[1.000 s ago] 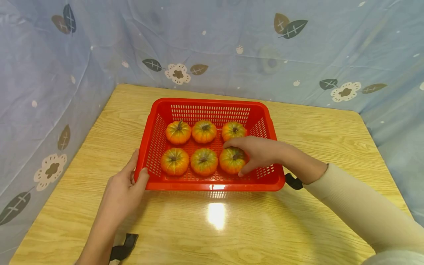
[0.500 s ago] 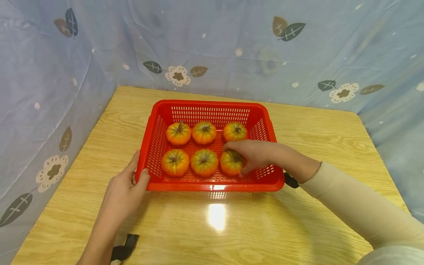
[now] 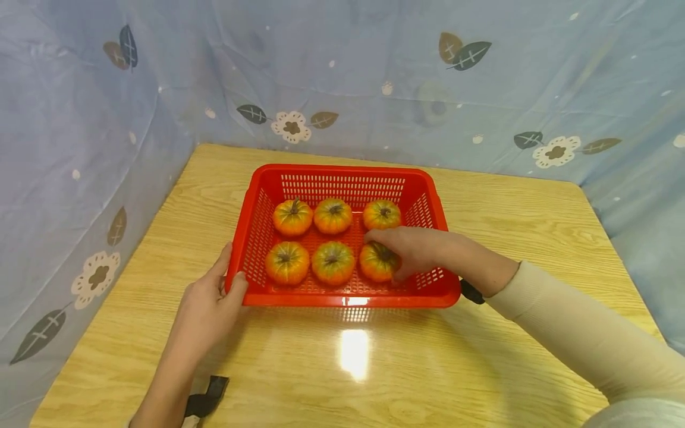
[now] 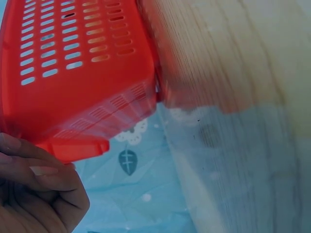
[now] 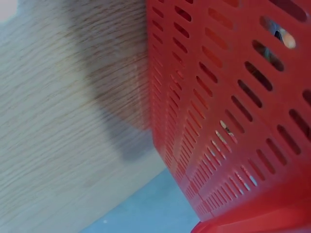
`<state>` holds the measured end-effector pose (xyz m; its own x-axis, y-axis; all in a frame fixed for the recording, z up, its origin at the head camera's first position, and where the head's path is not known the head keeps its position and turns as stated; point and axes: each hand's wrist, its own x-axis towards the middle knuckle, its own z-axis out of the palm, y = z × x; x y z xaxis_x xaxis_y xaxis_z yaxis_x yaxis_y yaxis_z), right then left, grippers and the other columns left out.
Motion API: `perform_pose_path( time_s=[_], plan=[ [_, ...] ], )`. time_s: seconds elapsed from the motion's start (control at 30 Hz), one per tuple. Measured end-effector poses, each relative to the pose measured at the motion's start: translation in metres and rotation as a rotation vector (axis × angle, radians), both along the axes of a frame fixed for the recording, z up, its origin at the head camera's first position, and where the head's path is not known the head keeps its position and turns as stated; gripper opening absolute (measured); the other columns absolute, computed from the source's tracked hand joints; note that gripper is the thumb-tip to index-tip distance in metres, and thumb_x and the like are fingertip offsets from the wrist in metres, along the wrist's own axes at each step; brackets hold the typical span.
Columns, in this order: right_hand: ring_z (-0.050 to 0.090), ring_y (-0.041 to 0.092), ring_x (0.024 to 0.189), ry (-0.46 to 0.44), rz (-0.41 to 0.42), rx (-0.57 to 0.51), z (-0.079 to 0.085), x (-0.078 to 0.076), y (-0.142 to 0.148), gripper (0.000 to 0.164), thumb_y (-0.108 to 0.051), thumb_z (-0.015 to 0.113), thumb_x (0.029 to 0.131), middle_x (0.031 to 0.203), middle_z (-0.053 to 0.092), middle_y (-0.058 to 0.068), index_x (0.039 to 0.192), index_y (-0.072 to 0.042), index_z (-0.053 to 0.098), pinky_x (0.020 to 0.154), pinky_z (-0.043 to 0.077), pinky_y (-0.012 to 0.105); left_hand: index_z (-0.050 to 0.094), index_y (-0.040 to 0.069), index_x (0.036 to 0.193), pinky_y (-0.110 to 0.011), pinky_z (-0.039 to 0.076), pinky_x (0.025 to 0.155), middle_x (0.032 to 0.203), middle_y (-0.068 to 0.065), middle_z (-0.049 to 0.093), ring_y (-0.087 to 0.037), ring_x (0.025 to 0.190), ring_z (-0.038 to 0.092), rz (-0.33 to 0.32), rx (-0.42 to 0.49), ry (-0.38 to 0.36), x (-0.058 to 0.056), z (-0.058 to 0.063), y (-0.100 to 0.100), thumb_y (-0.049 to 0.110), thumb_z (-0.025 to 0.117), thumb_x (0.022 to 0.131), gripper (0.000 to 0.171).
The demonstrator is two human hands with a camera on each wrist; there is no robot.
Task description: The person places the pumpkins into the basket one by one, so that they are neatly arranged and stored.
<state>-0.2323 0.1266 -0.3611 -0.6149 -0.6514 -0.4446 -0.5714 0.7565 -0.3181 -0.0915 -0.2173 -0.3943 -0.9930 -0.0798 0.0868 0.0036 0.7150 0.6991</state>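
A red plastic basket (image 3: 342,299) with slotted walls sits on the table in the head view. Inside lie several small orange-green pumpkins in two rows, among them a back right pumpkin (image 3: 382,214) and a front middle pumpkin (image 3: 333,263). My left hand (image 3: 210,303) grips the basket's left rim near the front corner, thumb over the edge. In the left wrist view, its curled fingers (image 4: 43,170) are at the rim. Reaching over the right side, my right hand (image 3: 420,252) holds the front right pumpkin (image 3: 377,261) between fingers and thumb, partly covering it. The basket wall hides this hand in the right wrist view.
The wood-grain table (image 3: 514,214) extends around the basket. A blue patterned curtain (image 3: 374,71) hangs behind it and along both sides. A bright light reflection shows on the tabletop in front of the basket.
My right hand has settled slightly lower around the front right pumpkin. The left hand keeps its grip on the rim. The whole head view has shifted a little.
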Motion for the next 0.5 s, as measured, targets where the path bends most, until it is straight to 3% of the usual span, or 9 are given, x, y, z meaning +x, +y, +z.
perform_pose_path(
  time_s=[0.17, 0.37, 0.5],
  plan=[
    [0.048, 0.029, 0.133, 0.000, 0.033, -0.016, 0.0006, -0.0012, -0.0054, 0.088, -0.023, 0.089, 0.079, 0.145, 0.052, 0.007, 0.153, -0.014, 0.042, 0.112, 0.037, 0.050, 0.029, 0.009, 0.160, -0.029, 0.037, 0.042, 0.065, -0.005, 0.058, -0.011, 0.046, 0.036, 0.024, 0.004, -0.002, 0.0030, -0.0014, -0.0045, 0.030, 0.049, 0.105, 0.062],
    [0.044, 0.031, 0.138, -0.007, 0.052, -0.015, 0.0003, -0.0030, -0.0073, 0.091, -0.023, 0.088, 0.080, 0.150, 0.047, 0.009, 0.156, -0.012, 0.039, 0.113, 0.034, 0.051, 0.029, 0.010, 0.161, -0.029, 0.036, 0.040, 0.059, -0.003, 0.053, -0.011, 0.044, 0.034, 0.035, 0.003, 0.000, 0.0057, -0.0033, -0.0059, 0.032, 0.049, 0.105, 0.063],
    [0.044, 0.031, 0.137, 0.000, 0.049, -0.052, 0.0042, -0.0030, -0.0010, 0.088, -0.024, 0.085, 0.083, 0.150, 0.048, 0.009, 0.156, -0.011, 0.039, 0.113, 0.034, 0.050, 0.030, 0.009, 0.160, -0.029, 0.034, 0.040, 0.057, 0.001, 0.044, -0.011, 0.044, 0.034, 0.009, -0.022, 0.028, 0.0005, -0.0020, -0.0055, 0.032, 0.049, 0.105, 0.063]
  ],
)
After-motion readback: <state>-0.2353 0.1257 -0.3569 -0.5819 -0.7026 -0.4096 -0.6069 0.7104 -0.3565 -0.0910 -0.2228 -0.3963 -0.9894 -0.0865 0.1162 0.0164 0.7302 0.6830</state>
